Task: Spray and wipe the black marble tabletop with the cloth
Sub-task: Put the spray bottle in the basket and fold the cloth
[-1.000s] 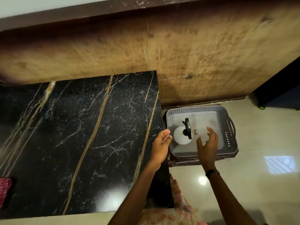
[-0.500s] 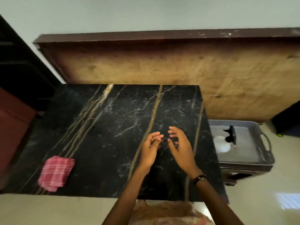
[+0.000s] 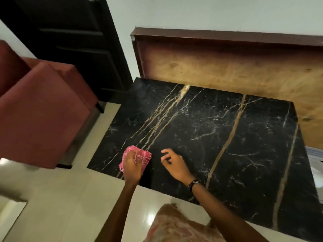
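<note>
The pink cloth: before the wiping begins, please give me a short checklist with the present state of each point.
1. Left hand is on the pink cloth: ok.
2. Cloth lies on the black marble tabletop: ok, at its near left corner.
3. Right hand holds nothing: ok, fingers loosely curled above the marble.
4. Wiping path free of objects: ok, the visible marble is bare.
5. Surface already sprayed: cannot tell, no wetness shows.
6. Cloth fully gripped: cannot tell, the hand covers its middle.
</note>
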